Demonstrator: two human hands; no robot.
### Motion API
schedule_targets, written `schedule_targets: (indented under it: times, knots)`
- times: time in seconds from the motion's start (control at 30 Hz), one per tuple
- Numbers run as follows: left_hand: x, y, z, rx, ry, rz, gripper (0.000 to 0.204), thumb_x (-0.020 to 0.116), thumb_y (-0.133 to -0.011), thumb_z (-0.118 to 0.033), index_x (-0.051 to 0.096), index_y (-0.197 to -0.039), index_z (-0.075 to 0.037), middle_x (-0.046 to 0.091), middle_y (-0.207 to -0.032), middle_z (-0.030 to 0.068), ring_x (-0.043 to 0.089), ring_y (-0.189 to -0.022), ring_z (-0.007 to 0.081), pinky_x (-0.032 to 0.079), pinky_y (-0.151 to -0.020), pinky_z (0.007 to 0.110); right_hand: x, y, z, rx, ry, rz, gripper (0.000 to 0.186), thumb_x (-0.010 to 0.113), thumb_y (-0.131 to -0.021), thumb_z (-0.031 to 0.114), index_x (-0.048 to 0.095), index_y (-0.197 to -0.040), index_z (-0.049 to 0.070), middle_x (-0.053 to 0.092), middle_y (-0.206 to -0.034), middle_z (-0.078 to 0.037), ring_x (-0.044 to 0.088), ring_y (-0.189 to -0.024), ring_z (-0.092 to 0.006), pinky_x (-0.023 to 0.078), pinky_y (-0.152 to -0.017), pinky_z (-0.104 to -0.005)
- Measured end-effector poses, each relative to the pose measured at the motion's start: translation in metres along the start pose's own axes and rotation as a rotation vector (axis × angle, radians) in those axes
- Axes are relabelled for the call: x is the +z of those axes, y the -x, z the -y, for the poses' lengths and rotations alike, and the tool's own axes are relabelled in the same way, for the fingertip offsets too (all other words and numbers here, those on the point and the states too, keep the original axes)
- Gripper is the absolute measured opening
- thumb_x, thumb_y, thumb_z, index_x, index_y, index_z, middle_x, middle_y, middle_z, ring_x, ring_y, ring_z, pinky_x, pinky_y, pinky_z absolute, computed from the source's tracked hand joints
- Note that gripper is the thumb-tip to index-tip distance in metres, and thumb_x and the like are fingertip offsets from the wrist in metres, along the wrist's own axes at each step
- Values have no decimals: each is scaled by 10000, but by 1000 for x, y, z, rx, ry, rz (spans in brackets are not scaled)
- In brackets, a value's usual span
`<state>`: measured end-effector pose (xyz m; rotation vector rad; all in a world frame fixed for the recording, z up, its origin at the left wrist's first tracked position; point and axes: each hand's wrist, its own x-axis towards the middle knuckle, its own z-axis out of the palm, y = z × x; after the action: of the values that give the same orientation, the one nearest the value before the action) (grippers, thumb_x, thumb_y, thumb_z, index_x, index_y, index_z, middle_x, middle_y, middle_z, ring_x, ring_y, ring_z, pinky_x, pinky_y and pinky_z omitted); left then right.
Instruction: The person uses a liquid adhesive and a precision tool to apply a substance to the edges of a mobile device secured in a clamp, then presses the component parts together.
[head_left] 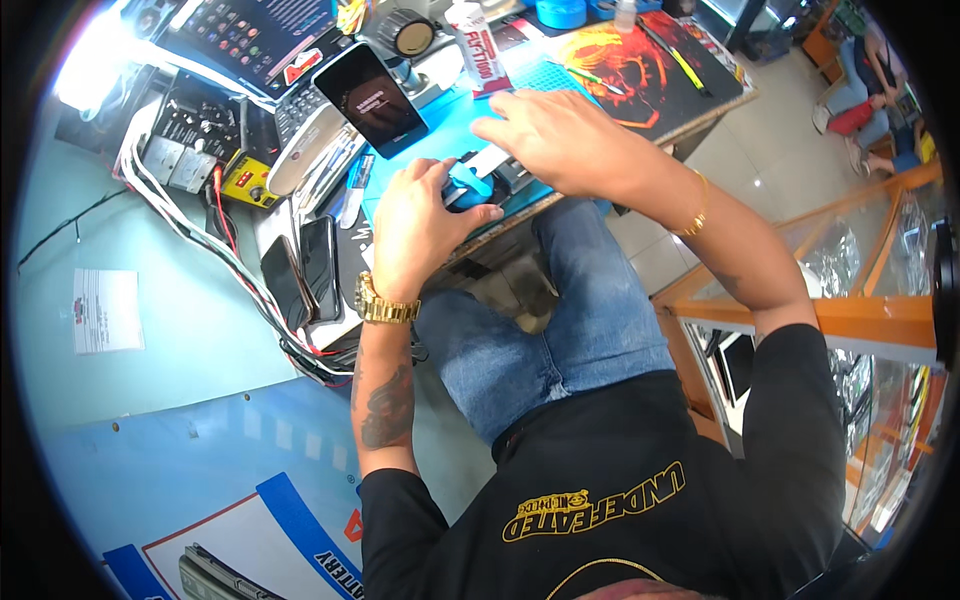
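Observation:
My left hand [418, 215] is at the near edge of the blue work mat [437, 133], its fingers and thumb curled around a small bright blue clamp-like piece [470, 183]. This piece sits on a dark, flat object whose kind I cannot make out. My right hand [550, 135] hovers just to the right with its fingers bent together; what they hold, if anything, is hidden. A whitish strip [488, 160] shows beneath it. Beyond the right fingertips stands a white and red glue tube [476, 50]. A phone with a lit dark screen [370, 100] leans upright beyond my left hand.
Two dark phones [318, 265] lie at the table's left edge near bundled cables [215, 245]. A yellow-and-black bench device [248, 180] and a laptop [255, 40] stand behind. Tweezers [680, 60] rest on a dark patterned mat at right. Glass display cases stand at my right.

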<state>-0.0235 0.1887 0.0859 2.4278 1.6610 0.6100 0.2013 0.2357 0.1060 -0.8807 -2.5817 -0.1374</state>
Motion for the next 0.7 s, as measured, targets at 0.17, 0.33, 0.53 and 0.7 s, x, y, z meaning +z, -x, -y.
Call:
schedule_targets:
  times: [0.17, 0.33, 0.53, 0.7]
  knots:
    - [-1, -2, -3, -16, -21, 55, 775, 919, -720, -454, 691, -1241, 73, 700, -1198, 190, 672, -1132, 353, 531, -983, 438, 4, 3, -6, -70, -11, -7, 364, 696, -771, -39, 621, -1123, 10, 631, -1004, -149, 675, -992, -340, 557, -796, -445]
    - [-4, -2, -4, -44, 4, 89, 805, 929, -703, -454, 679, -1264, 66, 695, -1220, 195, 668, -1153, 353, 536, -989, 435, 12, -2, -9, -34, 21, -4, 150, 653, -868, 102, 645, -999, 28, 672, -891, -157, 710, -850, -349, 573, -699, -462]
    - [-3, 0, -3, -42, 1, 95, 841, 945, -663, -412, 658, -1325, 21, 685, -1220, 175, 663, -1132, 353, 535, -986, 432, 16, -8, -14, 103, -28, 49, 198, 648, -967, 247, 648, -932, 52, 688, -779, -153, 704, -718, -370, 560, -630, -475]
    - [-12, 5, 0, -74, -10, 139, 872, 942, -660, -370, 618, -1400, -44, 677, -1225, 148, 647, -1154, 346, 522, -986, 437, 6, 8, -12, 45, -223, -194, 227, 690, -929, 174, 698, -1110, 38, 687, -979, -158, 692, -904, -339, 558, -695, -433]
